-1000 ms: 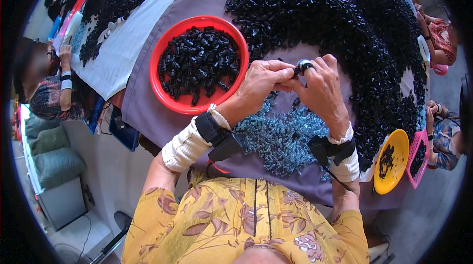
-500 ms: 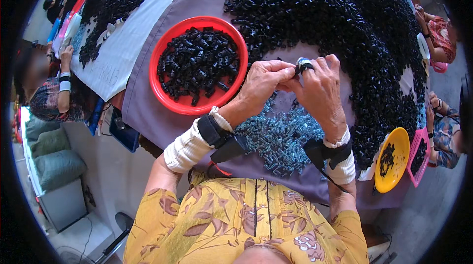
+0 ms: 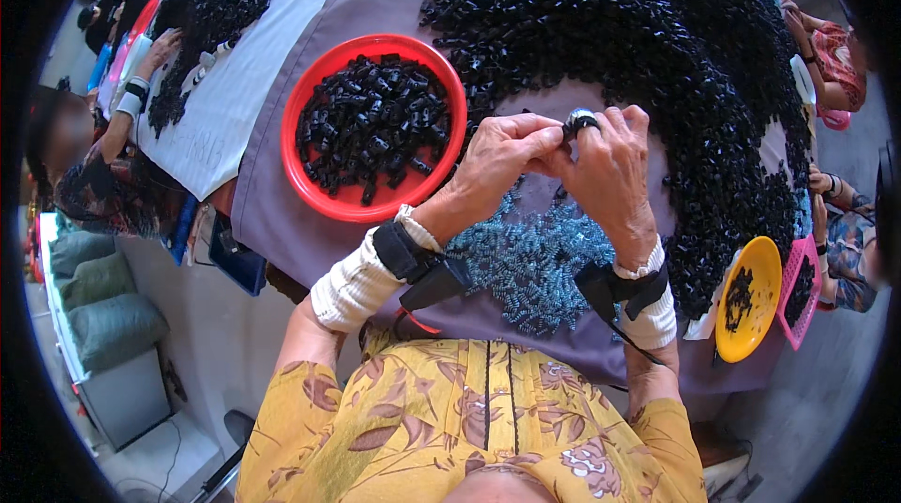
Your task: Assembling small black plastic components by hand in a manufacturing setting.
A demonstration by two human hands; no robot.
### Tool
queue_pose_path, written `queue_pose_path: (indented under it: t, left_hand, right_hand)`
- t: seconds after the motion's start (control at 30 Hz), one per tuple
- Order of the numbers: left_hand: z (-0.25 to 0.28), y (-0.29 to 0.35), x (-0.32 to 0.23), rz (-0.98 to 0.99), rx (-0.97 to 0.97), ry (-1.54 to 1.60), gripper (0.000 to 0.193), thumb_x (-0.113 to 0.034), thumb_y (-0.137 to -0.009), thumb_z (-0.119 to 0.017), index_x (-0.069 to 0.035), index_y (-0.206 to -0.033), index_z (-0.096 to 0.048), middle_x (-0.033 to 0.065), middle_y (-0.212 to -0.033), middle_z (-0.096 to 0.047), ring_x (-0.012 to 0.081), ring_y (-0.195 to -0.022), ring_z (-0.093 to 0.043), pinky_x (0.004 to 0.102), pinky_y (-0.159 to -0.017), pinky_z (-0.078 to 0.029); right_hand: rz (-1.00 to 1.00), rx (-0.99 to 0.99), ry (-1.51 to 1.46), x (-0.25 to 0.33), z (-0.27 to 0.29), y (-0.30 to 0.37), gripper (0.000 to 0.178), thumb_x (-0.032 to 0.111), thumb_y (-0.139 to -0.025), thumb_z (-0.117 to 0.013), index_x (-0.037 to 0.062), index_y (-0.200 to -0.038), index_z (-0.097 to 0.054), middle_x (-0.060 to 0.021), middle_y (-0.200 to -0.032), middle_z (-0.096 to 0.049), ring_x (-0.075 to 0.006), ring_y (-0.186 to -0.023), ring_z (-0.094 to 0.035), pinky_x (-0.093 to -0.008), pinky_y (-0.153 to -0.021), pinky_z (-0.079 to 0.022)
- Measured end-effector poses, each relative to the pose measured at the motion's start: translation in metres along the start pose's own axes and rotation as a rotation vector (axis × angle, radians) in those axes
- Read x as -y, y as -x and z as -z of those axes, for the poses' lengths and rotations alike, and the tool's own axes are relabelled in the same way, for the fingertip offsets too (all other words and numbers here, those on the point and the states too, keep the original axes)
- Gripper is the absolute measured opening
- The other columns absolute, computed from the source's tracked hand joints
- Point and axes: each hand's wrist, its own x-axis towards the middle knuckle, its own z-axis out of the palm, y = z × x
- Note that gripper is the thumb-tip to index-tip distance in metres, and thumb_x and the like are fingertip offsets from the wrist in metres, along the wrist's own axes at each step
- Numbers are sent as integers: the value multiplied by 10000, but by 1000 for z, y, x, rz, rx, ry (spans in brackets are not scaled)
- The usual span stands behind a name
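Observation:
My left hand (image 3: 493,160) and my right hand (image 3: 608,170) meet fingertip to fingertip over the middle of the table. Both are closed in a pinch. A small dark bit shows between them, but the fingers hide most of what they hold. On the right hand are a black band and white wrapping around a finger. Just below the hands lies a heap of small bluish metal coil springs (image 3: 535,268). Left of my left hand is a red round tray (image 3: 293,165) holding many small black plastic pieces (image 3: 375,118).
A large pile of black pieces (image 3: 601,24) covers the far and right side of the purple cloth (image 3: 272,193). At the right edge are a yellow plate (image 3: 765,306) and a pink basket (image 3: 786,327). Co-workers sit left (image 3: 113,165) and right (image 3: 840,71).
My hands keep nearly the same pinch and place. The co-worker at the left has reached an arm farther out over the neighbouring black pile.

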Motion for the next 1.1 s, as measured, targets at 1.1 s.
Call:
queue_pose_path:
  t: [1.1]
  left_hand:
    - [2,-2,0,-42,28,-211,232,-177,-893,-553,20,-984,-633,32,-840,-641,71,-753,-594,202,-695,-478]
  right_hand:
    - [41,-44,-68,-5,-6,7,290,296,-723,-686,40,-649,-571,-81,-611,-553,-230,-638,-540,-431,-798,-341]
